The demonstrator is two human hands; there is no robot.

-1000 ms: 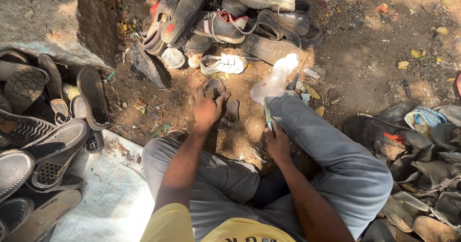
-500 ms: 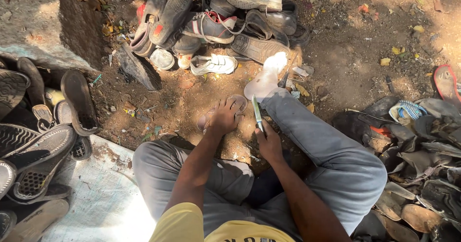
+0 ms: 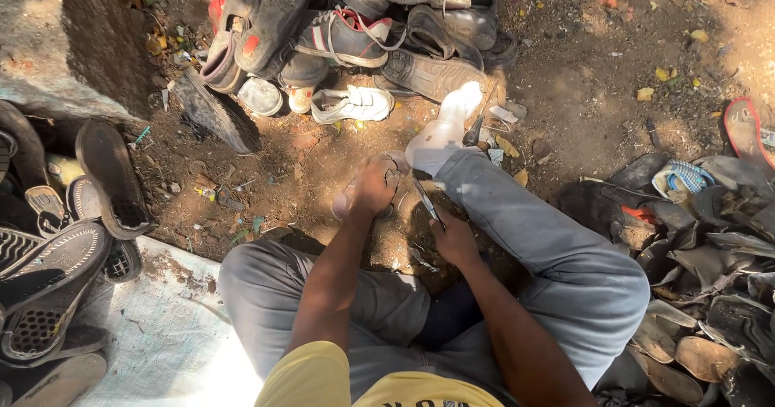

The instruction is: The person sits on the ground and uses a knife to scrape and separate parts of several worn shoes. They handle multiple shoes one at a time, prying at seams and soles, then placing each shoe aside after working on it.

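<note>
Down at the centre of the frame, a worn sandal (image 3: 365, 193) lies on the dirt, and the left hand (image 3: 373, 187) presses on it with fingers curled over its top. Just beside it, the right hand (image 3: 454, 237) is clenched around a thin blade (image 3: 426, 199) pointing up toward the sandal. A white-socked foot (image 3: 440, 132) rests just above. Shoes (image 3: 339, 35) are heaped at the top, soles (image 3: 56, 245) at left, scraps (image 3: 702, 237) at right.

Your left hand (image 3: 373, 187) covers most of the worn tan sandal (image 3: 355, 201) beneath it. The thin blade (image 3: 426, 201) in your right hand (image 3: 454, 237) is too small to identify. The red sole (image 3: 744, 132) runs off the right edge.
</note>
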